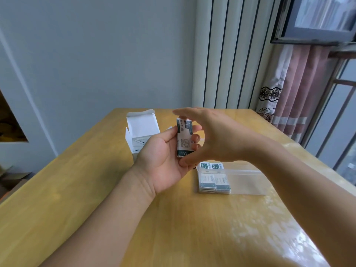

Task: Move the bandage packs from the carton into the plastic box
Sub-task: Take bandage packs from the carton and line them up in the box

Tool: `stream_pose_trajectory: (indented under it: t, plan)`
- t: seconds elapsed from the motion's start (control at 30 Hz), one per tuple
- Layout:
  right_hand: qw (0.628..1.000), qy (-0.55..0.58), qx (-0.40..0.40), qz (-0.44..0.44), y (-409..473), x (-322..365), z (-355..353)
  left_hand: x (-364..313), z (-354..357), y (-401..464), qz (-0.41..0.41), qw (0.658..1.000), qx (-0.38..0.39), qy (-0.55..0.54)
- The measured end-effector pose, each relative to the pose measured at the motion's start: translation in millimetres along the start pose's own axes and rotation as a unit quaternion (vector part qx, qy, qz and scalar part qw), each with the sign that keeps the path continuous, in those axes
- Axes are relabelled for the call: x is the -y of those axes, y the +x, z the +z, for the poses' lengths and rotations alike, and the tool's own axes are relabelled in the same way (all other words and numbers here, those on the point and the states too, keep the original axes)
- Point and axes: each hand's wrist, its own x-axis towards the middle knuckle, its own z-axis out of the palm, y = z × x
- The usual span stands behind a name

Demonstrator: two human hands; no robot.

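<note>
Wooden table (96, 189): work surface.
Clear plastic box (246, 182), 4 o'clock: packs stacked at its left end.
Open carton (141, 130), 10 o'clock: more inside.
Left hand (163, 162): grips bandage pack stack (184, 139), mid-transfer.
Right hand (217, 135): spread, empty, poised to take it.
Print: Chinese, illegible.
Next: lower into box.

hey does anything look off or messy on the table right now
Nothing stands out. The carton stands upright and open, packs sit stacked in the plastic box, and the left hand holds one bandage pack.
</note>
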Motion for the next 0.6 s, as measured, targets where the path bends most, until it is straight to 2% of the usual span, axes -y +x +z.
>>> stream_pose_trajectory:
  t: [0.07, 0.17, 0.27, 0.37, 0.6]
  plan:
    - [1.0, 0.012, 0.003, 0.005, 0.3, 0.0, -0.4, 2.5, 5.7, -1.1, 0.028, 0.999, -0.013, 0.013]
    - [0.991, 0.129, -0.005, 0.039, 3.2, -6.0, -6.8, 7.4, 13.9, -2.7, 0.077, 0.995, -0.025, 0.061]
    - [0.972, 0.21, -0.032, 0.097, 5.7, -24.2, -18.3, 12.9, 17.5, -3.4, 0.071, 0.993, 0.009, 0.095]
    - [0.962, 0.238, 0.014, 0.129, 3.0, -42.1, -23.4, 21.0, 18.8, -2.2, 0.072, 0.988, 0.021, 0.137]
    - [0.885, 0.422, 0.096, 0.171, 1.5, -56.4, -15.3, 26.0, 19.5, -1.6, 0.11, 0.982, 0.001, 0.154]
